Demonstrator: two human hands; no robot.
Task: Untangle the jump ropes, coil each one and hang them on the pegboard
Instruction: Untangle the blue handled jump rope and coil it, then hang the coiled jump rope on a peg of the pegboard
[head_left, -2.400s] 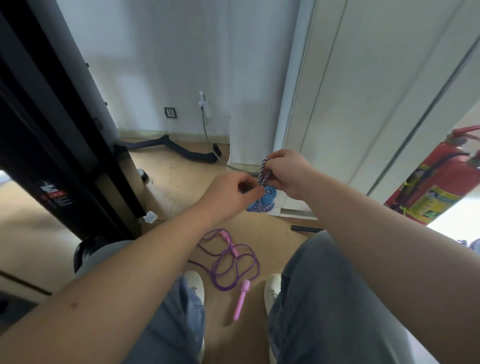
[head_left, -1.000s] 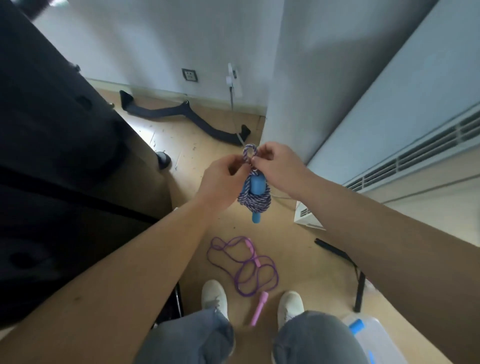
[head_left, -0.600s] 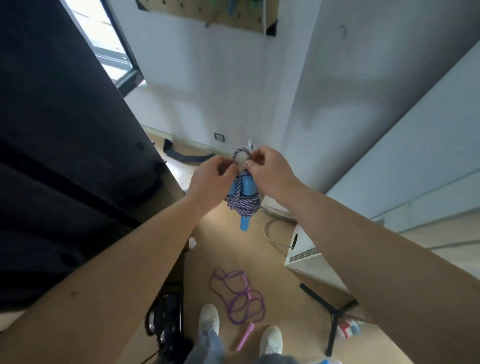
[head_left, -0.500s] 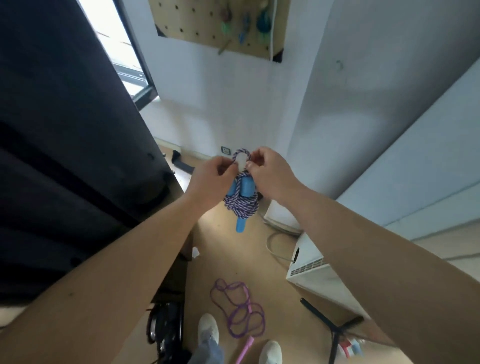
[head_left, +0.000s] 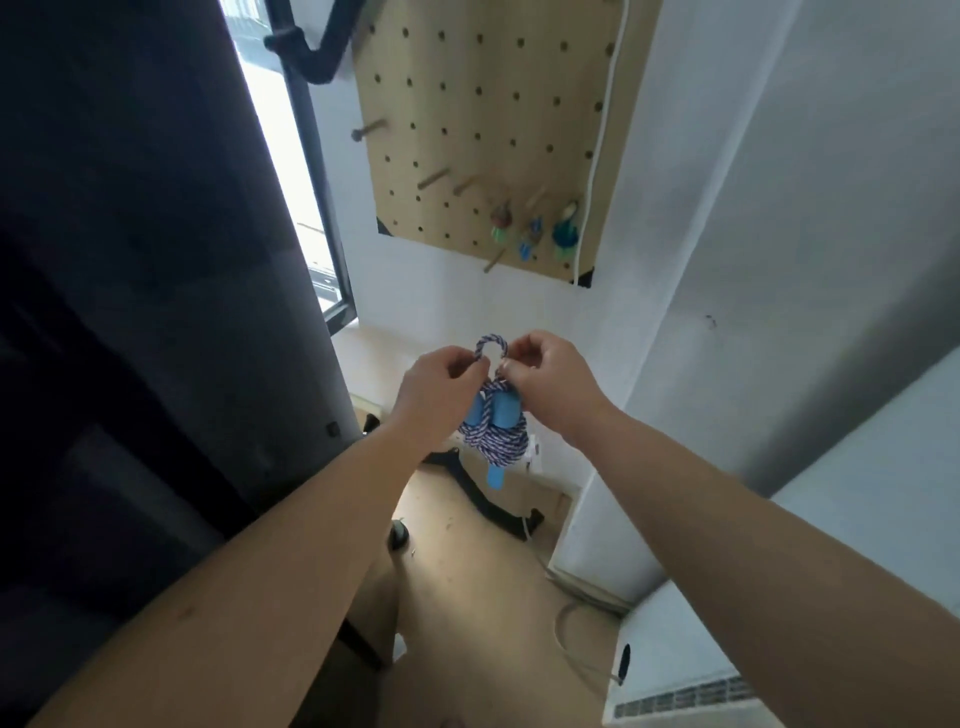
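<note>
Holds up coiled blue-handled purple-and-white braided jump rope (head_left: 496, 441) at frame centre.
Pinches its top loop with left hand (head_left: 441, 387) and right hand (head_left: 553, 379), below tan wooden pegboard (head_left: 483, 130).

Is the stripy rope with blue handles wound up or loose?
Wound up. The stripy braided jump rope with blue handles hangs as a tight bundle, left hand and right hand pinching its top.

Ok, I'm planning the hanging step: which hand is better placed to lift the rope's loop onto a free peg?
Left, probably. Both the left hand and right hand pinch the loop, but the bare pegs sit above the left hand; pegs further right already carry bundles.
</note>
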